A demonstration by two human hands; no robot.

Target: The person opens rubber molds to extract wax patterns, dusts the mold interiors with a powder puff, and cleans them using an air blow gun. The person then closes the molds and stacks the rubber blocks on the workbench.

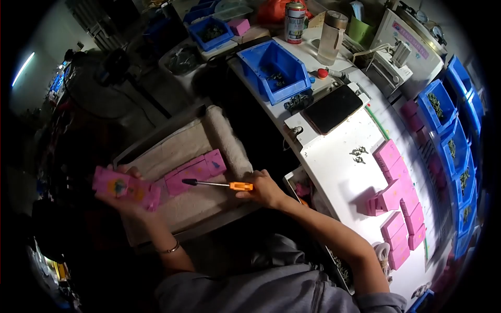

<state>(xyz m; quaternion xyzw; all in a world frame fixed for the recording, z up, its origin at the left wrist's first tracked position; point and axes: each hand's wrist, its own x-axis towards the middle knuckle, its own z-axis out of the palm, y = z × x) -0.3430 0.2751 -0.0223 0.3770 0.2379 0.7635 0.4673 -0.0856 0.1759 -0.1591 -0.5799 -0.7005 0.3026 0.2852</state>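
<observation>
At the left edge of the cloth (172, 148): the left hand (127, 206) is gripping a pink block (141, 193), palm beneath and fingers curling round its far side, while a patch of orange and green is showing on the upper face
Right hand: the right hand (266, 190) is holding an orange-handled tool (235, 185) in a narrow grip, the shaft pointing across toward the held block
Tool tip: the dark tip (189, 182) is hanging over, or perhaps touching, the row of pink blocks (194, 169) on the cloth; dim light is hiding which
Step in hand: judging by the pose, the person is handling one block with the tool at the ready, tip and held block being apart
Next move: any work with the tip on that block would be calling for a firm left grip and light, well-aimed contact
White table: to the right, more pink blocks (395, 169) are lying on the white table (334, 156), with small metal parts (358, 155) sitting near them
Farther along: a phone (334, 109) is lying between those parts and a blue bin (289, 91); behind, a spray can (295, 23) and a clear bottle (331, 39) are standing upright
</observation>
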